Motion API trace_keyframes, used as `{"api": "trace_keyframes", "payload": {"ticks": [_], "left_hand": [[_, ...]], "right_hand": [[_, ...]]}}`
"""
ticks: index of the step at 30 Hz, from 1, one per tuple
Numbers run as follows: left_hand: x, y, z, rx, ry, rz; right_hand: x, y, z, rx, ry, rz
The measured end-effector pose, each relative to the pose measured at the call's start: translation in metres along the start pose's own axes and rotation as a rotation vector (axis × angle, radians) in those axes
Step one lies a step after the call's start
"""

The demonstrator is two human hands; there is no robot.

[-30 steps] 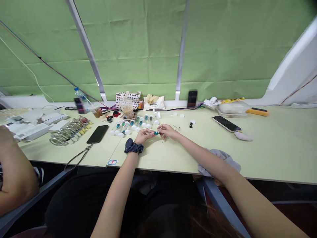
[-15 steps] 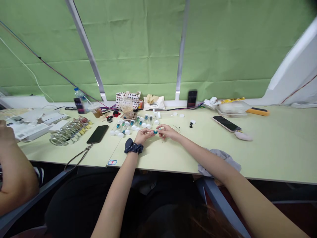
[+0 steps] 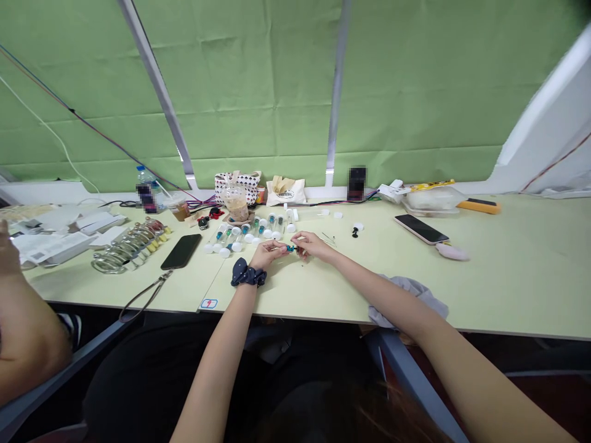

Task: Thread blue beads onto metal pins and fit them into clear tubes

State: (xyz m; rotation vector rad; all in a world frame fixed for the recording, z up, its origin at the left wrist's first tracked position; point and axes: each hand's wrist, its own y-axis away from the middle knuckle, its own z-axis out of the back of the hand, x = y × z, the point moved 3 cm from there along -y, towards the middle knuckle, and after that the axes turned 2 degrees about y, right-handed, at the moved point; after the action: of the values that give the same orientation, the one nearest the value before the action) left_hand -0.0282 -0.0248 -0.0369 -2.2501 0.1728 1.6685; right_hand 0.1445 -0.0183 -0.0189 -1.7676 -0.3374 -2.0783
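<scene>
My left hand (image 3: 268, 253), with a dark dotted scrunchie (image 3: 248, 273) on its wrist, pinches a small teal piece (image 3: 290, 248) between thumb and fingertips. My right hand (image 3: 311, 244) meets it from the other side, fingers pinched at a tiny dark part against the teal piece; its kind is too small to make out. Just beyond my left hand lie several clear vials (image 3: 261, 229) with white caps, some holding blue or green pieces. Thin metal pins (image 3: 329, 238) rest to the right of my right hand, and a small black part (image 3: 355, 232) beside a white cap lies farther right.
A black phone (image 3: 181, 251) and a row of clear rings (image 3: 132, 246) lie left. Another phone (image 3: 421, 229) is at right, near a plastic box (image 3: 434, 202). A grey cloth (image 3: 410, 295) hangs at the front edge. Another person's arm (image 3: 28, 320) is at far left.
My hands stay together at nearly the same spot. The fingers of my right hand have shifted slightly, and a dark part now shows beside the teal piece. The other person's arm has moved a little.
</scene>
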Motion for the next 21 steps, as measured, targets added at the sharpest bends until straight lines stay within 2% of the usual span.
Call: {"api": "trace_keyframes", "payload": {"ticks": [7, 10, 14, 17, 21], "left_hand": [[-0.001, -0.002, 0.003, -0.059, -0.015, -0.064], [-0.001, -0.001, 0.003, -0.028, -0.009, -0.044], [-0.001, 0.001, 0.0, 0.03, -0.012, -0.001], [-0.002, 0.001, -0.001, -0.002, -0.015, 0.007], [-0.002, 0.0, 0.001, -0.062, -0.012, -0.012]], "right_hand": [[0.009, 0.008, -0.004, 0.119, -0.03, 0.044], [0.006, 0.006, -0.005, 0.105, -0.027, 0.015], [0.0, -0.002, -0.001, 0.017, -0.029, 0.027], [-0.003, -0.004, 0.001, 0.008, -0.024, 0.024], [0.001, 0.0, 0.001, 0.063, -0.028, 0.031]]}}
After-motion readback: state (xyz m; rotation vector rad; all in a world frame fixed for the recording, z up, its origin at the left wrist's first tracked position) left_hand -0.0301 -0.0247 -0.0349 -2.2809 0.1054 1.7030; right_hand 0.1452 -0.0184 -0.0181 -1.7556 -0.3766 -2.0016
